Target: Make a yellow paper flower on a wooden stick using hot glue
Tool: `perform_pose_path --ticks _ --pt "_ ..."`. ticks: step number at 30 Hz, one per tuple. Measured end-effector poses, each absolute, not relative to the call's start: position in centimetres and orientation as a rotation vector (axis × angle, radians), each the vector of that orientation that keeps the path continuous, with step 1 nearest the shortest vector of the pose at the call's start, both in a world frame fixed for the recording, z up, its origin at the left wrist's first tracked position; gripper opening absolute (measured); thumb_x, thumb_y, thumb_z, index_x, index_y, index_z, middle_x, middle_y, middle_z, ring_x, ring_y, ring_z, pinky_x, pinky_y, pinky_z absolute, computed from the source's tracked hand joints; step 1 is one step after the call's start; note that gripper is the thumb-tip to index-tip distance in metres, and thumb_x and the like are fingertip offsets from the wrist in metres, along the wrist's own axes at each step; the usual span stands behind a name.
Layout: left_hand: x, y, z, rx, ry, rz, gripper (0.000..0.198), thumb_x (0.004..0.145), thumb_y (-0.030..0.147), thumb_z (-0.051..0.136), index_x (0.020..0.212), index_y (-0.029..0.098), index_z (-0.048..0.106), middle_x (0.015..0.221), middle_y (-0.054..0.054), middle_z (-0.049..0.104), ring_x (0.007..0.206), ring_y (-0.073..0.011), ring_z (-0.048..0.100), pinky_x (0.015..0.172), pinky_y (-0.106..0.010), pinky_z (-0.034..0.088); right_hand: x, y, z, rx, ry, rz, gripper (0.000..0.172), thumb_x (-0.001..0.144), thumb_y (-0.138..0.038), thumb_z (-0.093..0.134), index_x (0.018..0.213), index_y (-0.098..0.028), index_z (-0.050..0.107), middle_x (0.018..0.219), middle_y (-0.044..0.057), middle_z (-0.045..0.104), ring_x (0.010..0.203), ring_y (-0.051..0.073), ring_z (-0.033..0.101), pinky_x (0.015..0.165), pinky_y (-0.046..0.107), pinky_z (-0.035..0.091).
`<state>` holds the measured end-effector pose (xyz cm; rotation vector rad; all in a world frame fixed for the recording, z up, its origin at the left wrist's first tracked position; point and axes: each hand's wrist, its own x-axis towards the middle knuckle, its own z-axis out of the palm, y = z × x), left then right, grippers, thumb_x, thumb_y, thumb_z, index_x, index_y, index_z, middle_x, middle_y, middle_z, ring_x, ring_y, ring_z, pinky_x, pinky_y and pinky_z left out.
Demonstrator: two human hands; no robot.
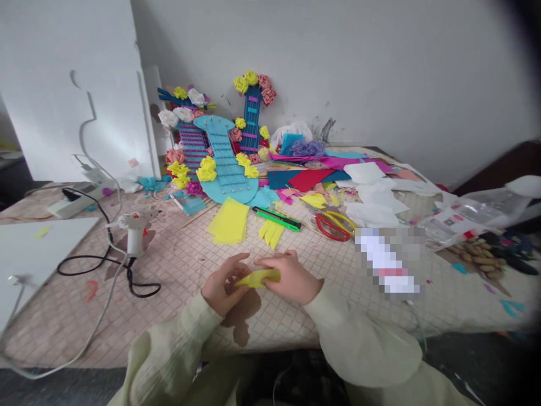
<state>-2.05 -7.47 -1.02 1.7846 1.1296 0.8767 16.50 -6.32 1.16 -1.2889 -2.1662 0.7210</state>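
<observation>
Both hands hold one small yellow piece (256,278), thin like felt or paper, above the front of the table. My left hand (226,283) pinches its left end between thumb and fingers. At its right end, my right hand (291,277) grips it with thumb underneath and fingers over the top. Just beyond the hands lie several narrow yellow strips (271,232). A stack of yellow sheets (228,221) rests to their left. Touching the strips' far end is a green and black utility knife (276,219). Red-handled scissors (333,226) lie farther right.
A white glue gun (136,234) stands at left, its cable looping near a power strip (80,197). Guitar-shaped crafts with flowers (226,160) lean at the back. Coloured sheets (313,179), white scraps (374,194), a plastic bag (469,217) and a blurred-out object (389,265) occupy the right.
</observation>
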Motion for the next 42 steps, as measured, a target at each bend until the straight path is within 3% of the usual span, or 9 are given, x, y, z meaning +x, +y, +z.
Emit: perform_pose_path --ticks 4,10,13,16,22,30,34,37,42 --pt "-1.1 -6.8 -0.3 1.493 1.096 0.991 0.056 0.066 0.024 0.058 0.116 0.02 0.033 0.103 -0.01 0.053 0.093 -0.0204 0.052 0.069 -0.031 0.043 15.7 -6.3 1.1 -1.313 -1.605 1.03 0.02 0.067 -0.023 0.056 0.085 -0.018 0.06 0.083 0.003 0.063 0.077 0.018 0.057 0.069 0.031 0.042" --pt "1.5 -5.6 -0.2 1.15 0.985 0.928 0.033 0.064 0.033 0.06 0.089 0.013 0.051 0.077 -0.005 0.06 0.072 -0.0156 0.057 0.065 -0.029 0.045 15.9 -7.7 0.7 -1.193 -1.143 1.336 0.028 0.068 -0.033 0.056 0.091 -0.016 0.054 0.082 0.005 0.061 0.075 0.017 0.058 0.064 0.029 0.045" --pt "1.4 -4.9 -0.1 1.204 0.993 0.848 0.032 0.067 0.036 0.056 0.09 0.013 0.054 0.072 -0.003 0.058 0.063 -0.0125 0.055 0.057 -0.026 0.045 17.7 -7.9 0.8 -1.218 -1.284 1.087 0.029 0.077 -0.033 0.046 0.102 -0.019 0.049 0.085 0.005 0.059 0.079 0.017 0.056 0.07 0.032 0.044" --pt "1.0 -3.9 0.0 1.295 1.019 0.745 0.032 0.066 0.033 0.057 0.091 0.014 0.057 0.069 -0.001 0.056 0.057 -0.0096 0.053 0.051 -0.022 0.042 19.9 -7.4 0.6 -1.253 -1.668 0.558 0.031 0.077 -0.023 0.046 0.108 -0.021 0.047 0.102 0.007 0.052 0.092 0.018 0.049 0.08 0.034 0.039" --pt "1.1 -1.0 -0.6 1.476 0.949 0.495 0.039 0.061 0.025 0.06 0.098 0.015 0.055 0.065 -0.001 0.06 0.055 -0.0112 0.053 0.051 -0.024 0.04 20.8 -6.5 -1.3 -1.206 -2.261 -0.019 0.024 0.08 -0.011 0.043 0.09 -0.026 0.059 0.095 0.001 0.057 0.087 0.015 0.048 0.084 0.039 0.023" --pt "-1.6 -2.3 -0.1 1.987 1.227 0.654 0.027 0.072 0.031 0.049 0.096 0.02 0.054 0.082 -0.006 0.063 0.069 -0.0172 0.057 0.052 -0.029 0.042 20.6 -7.2 -2.7 -1.169 -2.305 -0.128 0.018 0.08 -0.014 0.045 0.08 -0.022 0.061 0.082 0.0 0.06 0.081 0.013 0.049 0.082 0.038 0.019" --pt "-3.2 -7.2 -0.8 2.321 1.201 0.859 0.022 0.071 0.028 0.051 0.091 0.021 0.056 0.083 -0.004 0.062 0.076 -0.0176 0.054 0.068 -0.034 0.042 20.8 -8.0 -2.7 -1.197 -2.301 -0.131 0.018 0.079 -0.014 0.046 0.08 -0.024 0.06 0.079 -0.002 0.061 0.078 0.012 0.05 0.083 0.038 0.018" --pt "-3.4 -9.8 -1.8 2.447 1.307 0.903 0.029 0.067 0.03 0.057 0.095 0.022 0.056 0.091 -0.006 0.06 0.08 -0.0216 0.052 0.066 -0.037 0.04 20.6 -8.8 -3.0 -1.265 -2.259 -0.147 0.019 0.078 -0.011 0.046 0.08 -0.024 0.06 0.077 -0.002 0.061 0.076 0.012 0.05 0.085 0.04 0.016" --pt "-3.0 -10.6 -2.8 2.572 1.414 0.923 0.025 0.069 0.024 0.057 0.093 0.02 0.057 0.089 -0.006 0.061 0.079 -0.0205 0.052 0.065 -0.034 0.038 20.0 -10.2 -3.2 -1.374 -2.221 -0.121 0.017 0.077 -0.013 0.047 0.084 -0.025 0.059 0.08 -0.002 0.06 0.077 0.013 0.051 0.086 0.04 0.015"
